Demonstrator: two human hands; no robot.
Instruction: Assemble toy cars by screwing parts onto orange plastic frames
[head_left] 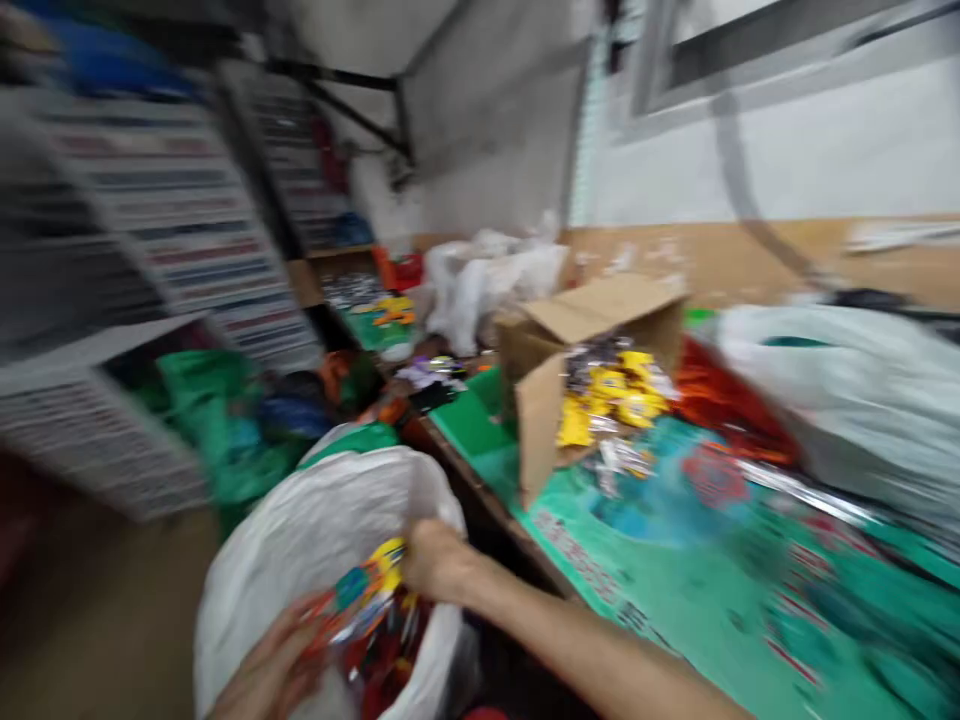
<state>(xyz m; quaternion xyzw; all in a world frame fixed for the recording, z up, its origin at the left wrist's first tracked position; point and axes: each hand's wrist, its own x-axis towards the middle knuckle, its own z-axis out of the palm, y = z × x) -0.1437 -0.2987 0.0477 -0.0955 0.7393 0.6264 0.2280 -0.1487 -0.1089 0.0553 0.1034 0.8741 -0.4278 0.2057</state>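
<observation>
A large white sack [300,510] stands open at the lower left, with red, dark and shiny packets [386,650] inside. My right hand [435,560], closed, reaches over the sack's right rim and grips the yellow end of a colourful strip of packets [364,590]. At the strip's lower left end is my left hand [281,650]; its fingers are blurred, and whether they grip the strip is unclear. To the right, a cardboard box [540,420] lies on its side on the table, with yellow and silver packets [615,395] spilling from its mouth.
A green printed sheet [675,580] covers the table [480,490]. Clear plastic bags [825,390] and red wrapping [731,405] lie at right. White bags [487,275] sit farther back. Stacked printed cartons [187,220] and a green bag [225,420] stand at left.
</observation>
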